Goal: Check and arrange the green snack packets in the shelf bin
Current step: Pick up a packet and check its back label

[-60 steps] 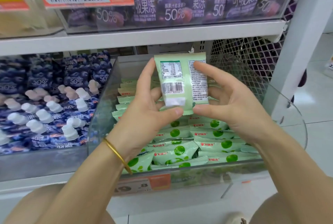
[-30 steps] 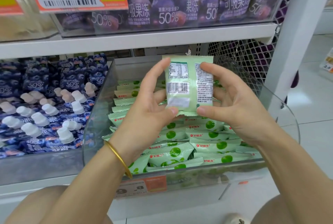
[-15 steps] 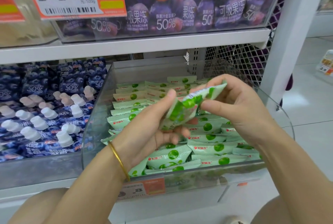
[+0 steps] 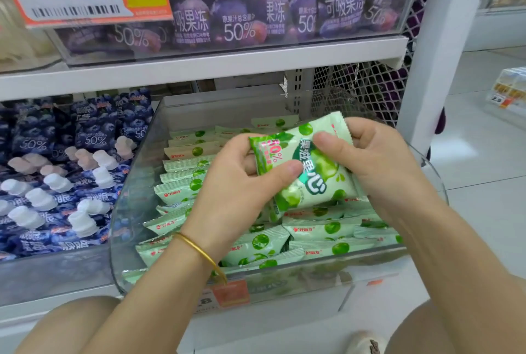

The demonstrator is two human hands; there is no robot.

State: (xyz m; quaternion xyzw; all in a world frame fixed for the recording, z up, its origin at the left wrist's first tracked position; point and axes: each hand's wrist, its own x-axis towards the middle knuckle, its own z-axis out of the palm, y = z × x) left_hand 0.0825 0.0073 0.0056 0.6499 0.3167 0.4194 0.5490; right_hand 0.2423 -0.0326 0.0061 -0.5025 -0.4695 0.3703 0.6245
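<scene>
1. The bin [image 4: 133, 183] is a clear trough on the lower shelf. Its low front wall sits nearest the person, so the hands can go in from above without knocking it.
2. The left hand [image 4: 236, 183], with a bracelet [image 4: 202, 251] at the wrist, grips the packet [image 4: 310, 174]. The thumb presses the printed face and the fingers sit behind.
3. The right hand [image 4: 378, 163] pinches the packet's upper right edge, thumb on the face and fingers curled round the seam.
4. The packet hangs tilted, face up, just above the rows [image 4: 321, 230] and over the middle of the bin. It does not seem to rest on them.
5. The step looks like returning a checked packet. It would go best if one hand parted two neighbours while the other slid the packet in.
6. The rows overlap like shingles, each packet showing a strip with a red logo and a green dot. The held packet should go in the same way round so the front reads evenly.
7. A light grip suits it: the film is thin and the filling looks soft, so hard pinching may crease it.
8. Gaps further back, if any, cannot be made out.
9. The blue pouches [image 4: 57, 183] to the left lie outside the bin wall and need no touching.
</scene>
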